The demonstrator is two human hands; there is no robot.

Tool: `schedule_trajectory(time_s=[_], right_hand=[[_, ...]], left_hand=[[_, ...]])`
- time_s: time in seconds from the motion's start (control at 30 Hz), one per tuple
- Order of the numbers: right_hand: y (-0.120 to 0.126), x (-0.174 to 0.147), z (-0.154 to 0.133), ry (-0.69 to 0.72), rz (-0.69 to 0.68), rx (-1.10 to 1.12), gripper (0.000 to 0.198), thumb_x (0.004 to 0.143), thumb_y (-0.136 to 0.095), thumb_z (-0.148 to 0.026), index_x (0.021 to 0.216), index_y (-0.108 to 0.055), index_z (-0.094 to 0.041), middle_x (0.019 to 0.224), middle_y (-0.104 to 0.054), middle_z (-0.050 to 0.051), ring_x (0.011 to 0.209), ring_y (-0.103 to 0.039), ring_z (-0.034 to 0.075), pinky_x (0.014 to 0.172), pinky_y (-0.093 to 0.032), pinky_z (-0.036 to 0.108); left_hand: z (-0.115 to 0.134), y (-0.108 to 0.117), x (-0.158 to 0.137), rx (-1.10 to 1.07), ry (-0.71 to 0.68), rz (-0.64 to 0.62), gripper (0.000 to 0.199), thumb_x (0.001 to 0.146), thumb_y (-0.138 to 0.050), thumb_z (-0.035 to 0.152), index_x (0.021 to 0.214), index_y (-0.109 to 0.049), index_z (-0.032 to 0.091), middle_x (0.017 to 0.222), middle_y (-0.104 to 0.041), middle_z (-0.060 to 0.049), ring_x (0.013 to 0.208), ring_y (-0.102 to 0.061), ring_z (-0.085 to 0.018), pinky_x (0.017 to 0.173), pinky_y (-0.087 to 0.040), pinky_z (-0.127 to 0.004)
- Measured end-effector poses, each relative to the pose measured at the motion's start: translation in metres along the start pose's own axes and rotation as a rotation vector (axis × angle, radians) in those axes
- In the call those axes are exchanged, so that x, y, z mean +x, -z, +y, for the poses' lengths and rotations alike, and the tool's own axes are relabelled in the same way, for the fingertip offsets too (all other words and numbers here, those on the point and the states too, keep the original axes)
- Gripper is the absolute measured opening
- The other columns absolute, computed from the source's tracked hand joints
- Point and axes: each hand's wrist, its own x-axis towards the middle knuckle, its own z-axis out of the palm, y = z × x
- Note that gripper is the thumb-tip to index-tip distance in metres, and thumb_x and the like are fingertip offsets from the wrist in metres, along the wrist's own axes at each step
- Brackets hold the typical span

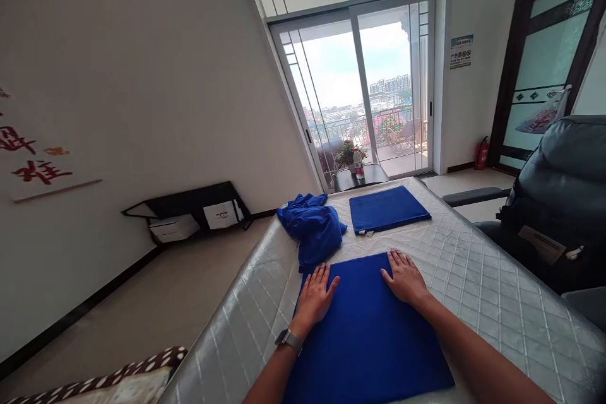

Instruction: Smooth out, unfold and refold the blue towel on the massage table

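Note:
A flat blue cloth (362,328) lies spread in front of me on the quilted silver-grey surface (478,278). On its far left corner rests my left hand (316,295), palm down, fingers stretched, with a watch on the wrist. My right hand (405,278) lies flat on the far right corner, its thumb spread. Beyond my left hand is a crumpled blue cloth (315,222) in a loose heap, close to the flat one's far edge. Farther back and to the right sits a neatly folded blue cloth (388,208) with white tags at its near edge.
A black armchair (549,183) stands along the right side. Past the far end is a small table (362,178) with a bottle (358,164) and a potted plant (347,153). A black rack (189,205) with boxes is against the left wall.

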Motion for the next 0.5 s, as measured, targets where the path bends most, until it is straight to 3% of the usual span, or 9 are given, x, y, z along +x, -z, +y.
schedule_trajectory(time_s=[0.13, 0.5], right_hand=[[0.0, 0.0, -0.001, -0.003, -0.002, -0.016, 0.077, 0.096, -0.019, -0.058, 0.156, -0.019, -0.009, 0.163, -0.016, 0.01, 0.15, -0.01, 0.022, 0.12, -0.003, 0.038], [-0.004, 0.002, -0.001, 0.005, 0.01, -0.072, 0.076, 0.096, -0.019, -0.058, 0.156, -0.02, -0.01, 0.162, -0.019, 0.01, 0.15, -0.011, 0.021, 0.12, -0.007, 0.04]], left_hand=[[-0.023, -0.001, -0.01, 0.006, 0.058, 0.001, 0.081, 0.097, -0.008, 0.066, 0.153, -0.028, 0.01, 0.16, -0.027, -0.012, 0.148, -0.023, -0.026, 0.12, -0.02, -0.046], [-0.02, 0.003, -0.013, -0.019, 0.066, 0.04, 0.08, 0.097, -0.009, 0.066, 0.152, -0.031, 0.012, 0.158, -0.031, -0.012, 0.147, -0.025, -0.027, 0.119, -0.022, -0.045]])
